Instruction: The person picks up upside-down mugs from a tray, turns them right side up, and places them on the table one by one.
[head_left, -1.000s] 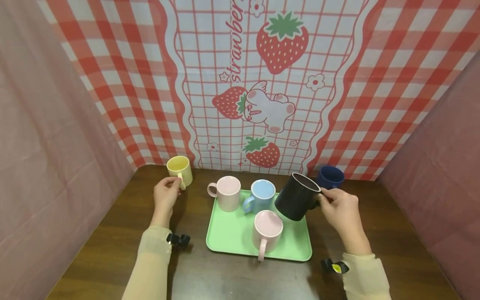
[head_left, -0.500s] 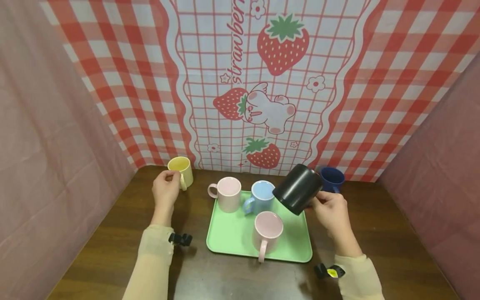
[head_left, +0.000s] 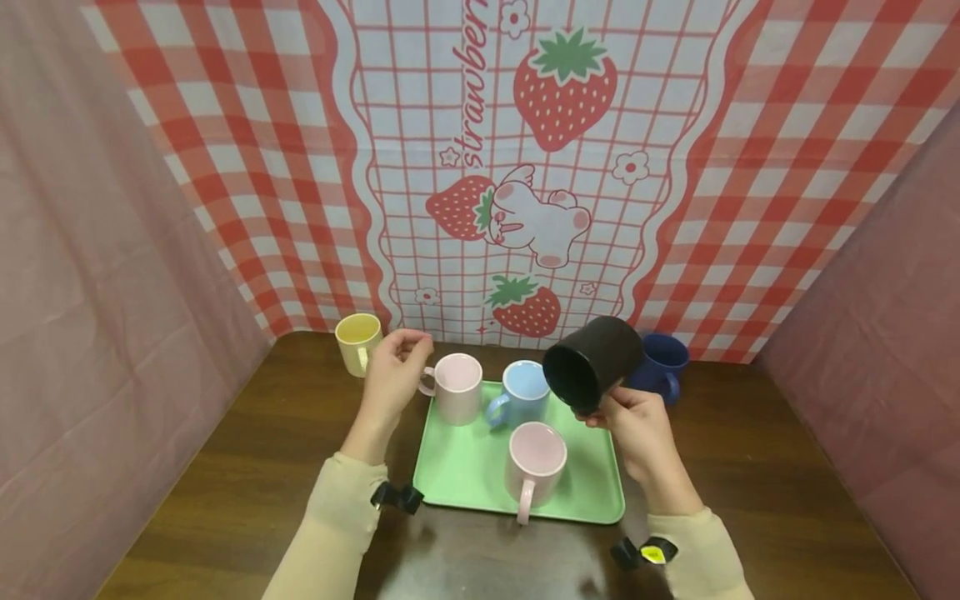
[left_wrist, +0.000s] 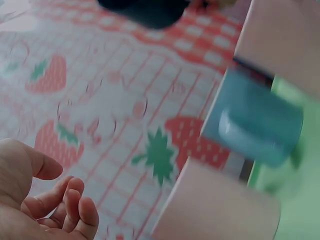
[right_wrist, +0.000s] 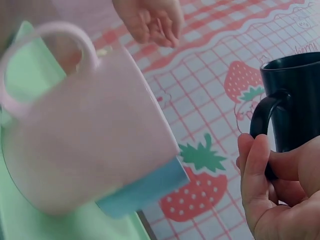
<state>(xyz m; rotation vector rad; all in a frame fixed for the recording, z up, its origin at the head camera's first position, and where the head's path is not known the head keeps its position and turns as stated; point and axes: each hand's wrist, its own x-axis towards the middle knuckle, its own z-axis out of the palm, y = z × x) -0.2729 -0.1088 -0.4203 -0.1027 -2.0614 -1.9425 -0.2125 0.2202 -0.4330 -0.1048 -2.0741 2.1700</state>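
Note:
My right hand (head_left: 637, 425) grips the handle of a black mug (right_wrist: 300, 100), tilted with its mouth facing left and down above the tray's back right corner. Nothing is in my left hand (head_left: 393, 371); its fingers are loosely bent in the left wrist view, in the air just left of a pink mug (head_left: 459, 392). That mug stands upright at the back left of a green tray (head_left: 457, 475). Beside it on the tray is a light blue mug (head_left: 527, 387). A second pink mug (head_left: 536, 467) stands at the tray's front, handle toward me.
On the brown table (head_left: 247, 467), a yellow mug (head_left: 356, 342) stands at the back left, behind my left hand. A dark blue mug (head_left: 663, 367) is at the back right, partly covered by the black mug. A strawberry-print cloth (head_left: 540, 217) hangs along the back.
My left hand has left the yellow mug's handle and moved right, toward the back pink mug. My right hand has turned the black mug over from mouth up to mouth left and down.

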